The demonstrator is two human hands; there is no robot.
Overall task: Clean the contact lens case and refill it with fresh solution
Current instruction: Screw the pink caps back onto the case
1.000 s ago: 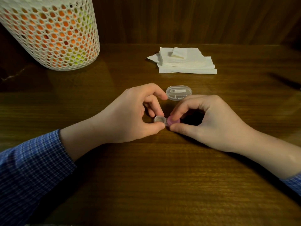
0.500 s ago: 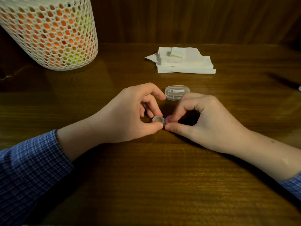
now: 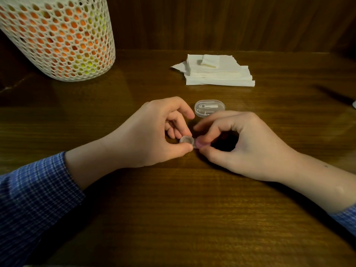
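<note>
The lens case (image 3: 193,143) sits low on the wooden surface (image 3: 173,209), between the two hands and mostly covered by them. The left hand (image 3: 152,135) pinches its clear cup (image 3: 186,140) between thumb and curled fingers (image 3: 179,128); the cup's open top shows, but whether anything is in it cannot be made out. The right hand (image 3: 242,145) pinches the pink cap (image 3: 202,144) on the other end with thumb and forefinger; most of the cap is hidden under the fingertips, and the hollow of that palm is in deep shadow. Just behind the hands lies a clear oval box (image 3: 209,107), its near edge hidden by the right forefinger; pale tools inside are too faint to name. Farther back lies a stack of tissues (image 3: 217,74). At far left a white mesh basket (image 3: 57,39) is cut off by the frame, with orange and yellow-green shapes inside. Plaid sleeves (image 3: 32,199) run off the lower edges.
</note>
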